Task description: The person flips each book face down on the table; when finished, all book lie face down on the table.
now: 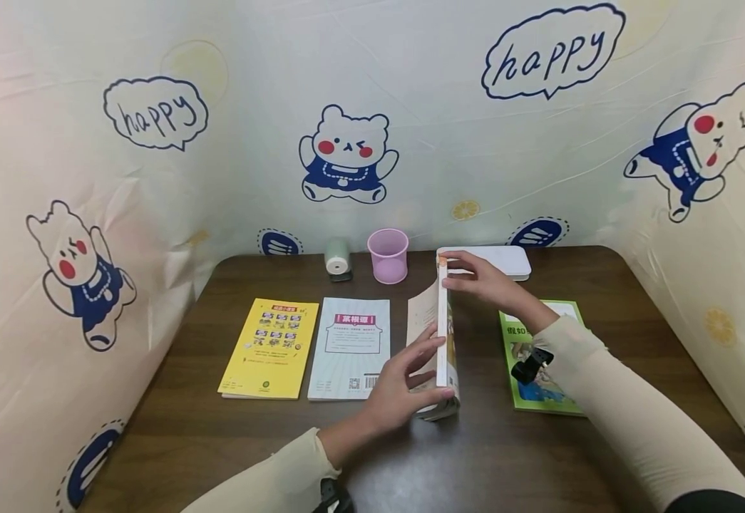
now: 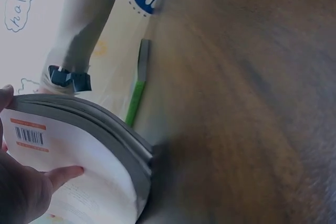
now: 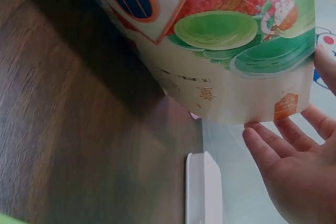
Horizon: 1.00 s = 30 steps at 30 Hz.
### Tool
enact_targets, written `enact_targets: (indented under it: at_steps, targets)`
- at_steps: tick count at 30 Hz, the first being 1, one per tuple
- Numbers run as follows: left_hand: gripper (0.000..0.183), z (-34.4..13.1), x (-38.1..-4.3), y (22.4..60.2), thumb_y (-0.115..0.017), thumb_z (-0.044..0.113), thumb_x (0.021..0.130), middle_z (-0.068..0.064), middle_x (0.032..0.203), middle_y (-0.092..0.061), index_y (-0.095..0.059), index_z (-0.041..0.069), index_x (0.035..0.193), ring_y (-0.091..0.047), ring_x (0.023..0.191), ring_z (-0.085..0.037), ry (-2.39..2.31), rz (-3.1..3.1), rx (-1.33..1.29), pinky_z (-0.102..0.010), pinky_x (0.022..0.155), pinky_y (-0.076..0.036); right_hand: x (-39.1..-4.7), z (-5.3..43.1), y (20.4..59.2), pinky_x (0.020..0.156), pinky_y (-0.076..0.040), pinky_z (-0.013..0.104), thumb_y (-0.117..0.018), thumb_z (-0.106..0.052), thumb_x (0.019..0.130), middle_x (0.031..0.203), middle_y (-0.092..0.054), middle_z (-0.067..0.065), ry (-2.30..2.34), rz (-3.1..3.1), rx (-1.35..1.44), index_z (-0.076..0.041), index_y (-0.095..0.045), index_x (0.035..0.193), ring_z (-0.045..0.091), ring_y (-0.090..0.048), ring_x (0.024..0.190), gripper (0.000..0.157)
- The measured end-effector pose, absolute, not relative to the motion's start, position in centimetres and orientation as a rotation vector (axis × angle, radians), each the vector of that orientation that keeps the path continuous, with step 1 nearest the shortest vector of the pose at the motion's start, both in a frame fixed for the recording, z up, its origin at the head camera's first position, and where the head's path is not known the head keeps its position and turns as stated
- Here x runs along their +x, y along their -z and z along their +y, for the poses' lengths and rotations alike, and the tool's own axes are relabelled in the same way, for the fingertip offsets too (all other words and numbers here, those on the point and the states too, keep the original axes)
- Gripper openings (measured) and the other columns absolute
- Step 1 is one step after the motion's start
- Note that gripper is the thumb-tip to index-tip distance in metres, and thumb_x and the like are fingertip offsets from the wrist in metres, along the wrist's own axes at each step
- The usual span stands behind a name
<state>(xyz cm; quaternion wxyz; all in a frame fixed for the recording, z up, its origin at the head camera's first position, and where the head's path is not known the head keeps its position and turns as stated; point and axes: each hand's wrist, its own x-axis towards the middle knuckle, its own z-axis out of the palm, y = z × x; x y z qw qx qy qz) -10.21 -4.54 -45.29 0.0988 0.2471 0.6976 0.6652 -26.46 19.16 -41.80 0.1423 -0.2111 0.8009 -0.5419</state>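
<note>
A paperback book (image 1: 443, 320) stands on edge near the middle of the table, its narrow white spine facing up and its pages splayed below. My left hand (image 1: 388, 388) grips the near end of the spine, thumb on one side and fingers on the other. At the far end, my right hand (image 1: 490, 285) pinches the spine beside an orange mark. The pale back cover (image 2: 105, 169) carries a barcode and bends outward in the left wrist view. On the other side, the illustrated front cover (image 3: 226, 95) shows green bowls, with right fingertips at its edge.
Left of the held book lie a yellow book (image 1: 269, 367) and a light blue book (image 1: 349, 374). A green book (image 1: 542, 399) lies under the right forearm. Along the back stand a pale green-and-white object (image 1: 337, 256), a pink cup (image 1: 388, 263) and a white case (image 1: 497, 261). Printed cloth surrounds the table.
</note>
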Motion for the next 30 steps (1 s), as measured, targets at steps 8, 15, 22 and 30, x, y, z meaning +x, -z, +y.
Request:
enact_targets:
  at_steps: [8, 15, 22, 30]
  targets:
    - [0.072, -4.0, -10.2, 46.7, -0.086, 0.013, 0.086, 0.012, 0.167, -0.032, -0.054, 0.020, 0.150, -0.048, 0.144, -0.029, -1.909, 2.110, 0.705, -0.050, 0.109, -0.047, -26.4, 20.0, 43.1, 0.111, -0.041, 0.064, -0.077, -0.030, 0.095, 0.159, -0.041, 0.019, 1.446, 2.335, -0.564, -0.017, -0.037, 0.157, 0.046, -0.038, 0.147, 0.075]
    - [0.074, -3.4, -10.4, 47.3, -0.086, 0.015, 0.086, 0.008, 0.167, -0.033, -0.051, 0.018, 0.152, -0.049, 0.142, -0.030, -1.884, 2.145, 0.739, -0.049, 0.107, -0.049, -26.4, 20.5, 43.9, 0.112, -0.040, 0.063, -0.076, -0.027, 0.095, 0.158, -0.042, 0.022, 1.446, 2.348, -0.557, -0.011, -0.037, 0.156, 0.047, -0.038, 0.147, 0.074]
    - [0.090, -3.1, -10.9, 47.8, -0.086, 0.024, 0.087, 0.002, 0.165, -0.037, -0.036, 0.022, 0.161, -0.050, 0.142, -0.024, -1.790, 2.157, 0.597, -0.039, 0.108, -0.049, -26.3, 20.9, 44.5, 0.113, -0.039, 0.063, -0.074, -0.023, 0.097, 0.156, -0.045, 0.025, 1.433, 2.367, -0.565, -0.007, -0.036, 0.157, 0.046, -0.040, 0.146, 0.072]
    - [0.084, -2.5, -11.3, 47.7, -0.083, 0.042, 0.087, -0.005, 0.156, -0.051, -0.044, 0.015, 0.157, -0.047, 0.143, -0.016, -1.436, 2.361, 0.655, -0.032, 0.116, -0.042, -26.1, 21.8, 45.3, 0.113, -0.040, 0.062, -0.073, -0.017, 0.098, 0.155, -0.046, 0.026, 1.387, 2.363, -0.564, -0.001, -0.034, 0.156, 0.047, -0.040, 0.146, 0.072]
